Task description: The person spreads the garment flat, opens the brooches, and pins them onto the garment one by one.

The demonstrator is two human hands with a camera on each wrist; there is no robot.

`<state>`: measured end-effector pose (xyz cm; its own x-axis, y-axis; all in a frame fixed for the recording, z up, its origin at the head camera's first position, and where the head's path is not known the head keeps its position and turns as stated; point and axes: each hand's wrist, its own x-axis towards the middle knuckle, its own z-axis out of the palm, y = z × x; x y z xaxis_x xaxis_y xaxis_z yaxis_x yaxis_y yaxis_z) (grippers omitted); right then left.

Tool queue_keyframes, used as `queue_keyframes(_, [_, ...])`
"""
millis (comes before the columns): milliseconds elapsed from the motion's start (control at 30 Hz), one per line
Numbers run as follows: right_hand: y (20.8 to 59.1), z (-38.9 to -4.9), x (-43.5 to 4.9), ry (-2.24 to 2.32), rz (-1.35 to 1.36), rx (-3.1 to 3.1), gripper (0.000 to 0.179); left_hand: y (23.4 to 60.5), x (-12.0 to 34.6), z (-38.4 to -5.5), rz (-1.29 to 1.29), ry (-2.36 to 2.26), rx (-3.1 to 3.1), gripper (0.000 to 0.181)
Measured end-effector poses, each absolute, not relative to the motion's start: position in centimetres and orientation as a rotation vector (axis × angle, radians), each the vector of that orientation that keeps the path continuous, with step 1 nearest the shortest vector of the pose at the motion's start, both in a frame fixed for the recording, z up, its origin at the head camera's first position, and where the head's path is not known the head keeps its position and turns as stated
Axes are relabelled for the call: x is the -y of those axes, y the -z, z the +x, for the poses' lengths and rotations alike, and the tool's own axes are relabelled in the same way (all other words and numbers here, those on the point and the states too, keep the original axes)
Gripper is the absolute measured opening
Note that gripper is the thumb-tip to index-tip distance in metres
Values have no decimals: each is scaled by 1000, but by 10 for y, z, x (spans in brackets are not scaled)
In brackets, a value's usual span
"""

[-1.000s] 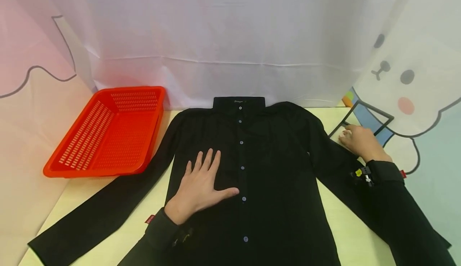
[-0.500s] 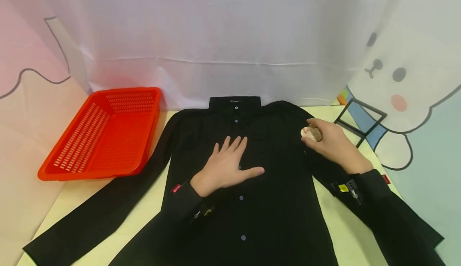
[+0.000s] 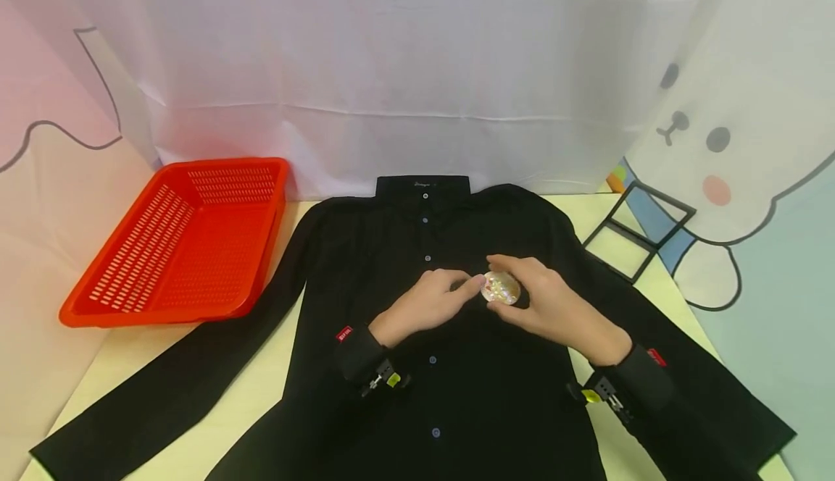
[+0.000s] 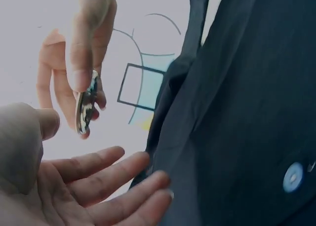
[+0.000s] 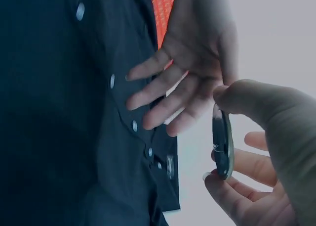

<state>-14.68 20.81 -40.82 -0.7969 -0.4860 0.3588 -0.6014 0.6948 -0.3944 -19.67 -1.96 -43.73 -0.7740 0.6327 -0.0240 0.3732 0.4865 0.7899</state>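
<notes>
A long-sleeved black button-up shirt (image 3: 522, 227) lies spread face up, with its collar toward the back. Over its chest, my right hand (image 3: 554, 303) pinches a small, round, shiny compact mirror (image 3: 501, 288) between thumb and fingertips. The thin disc (image 5: 222, 142) stands edge-on in the right wrist view, with a pale metallic rim. My left hand (image 3: 427, 306) hovers close on its left side, palm toward it. In the left wrist view the left hand's fingers (image 4: 106, 179) are spread and relaxed, with a gap between them and the disc.
A red plastic basket (image 3: 156, 314) stands at the left, touching the shirt's sleeve. Black square frames (image 3: 631, 235), joined together, lie at the back right, beside the other sleeve. White cloth (image 3: 391, 68) hangs behind, and printed cloth (image 3: 770, 140) hangs at the right.
My right hand has carried the compact mirror from the black frames leftward to the shirt's chest. My left hand has risen from lying spread over the shirt and turned toward the disc.
</notes>
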Motion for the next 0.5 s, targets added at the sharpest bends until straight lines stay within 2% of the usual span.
queue_keyframes(267, [414,-138,-186,-802,1023,2693,63,442,32,-188,682,-1436,-2152,29])
queue_keyframes(500, [423,-136,-176,-895,1025,2669,58,446,42,-186,561,-1577,-1987,26])
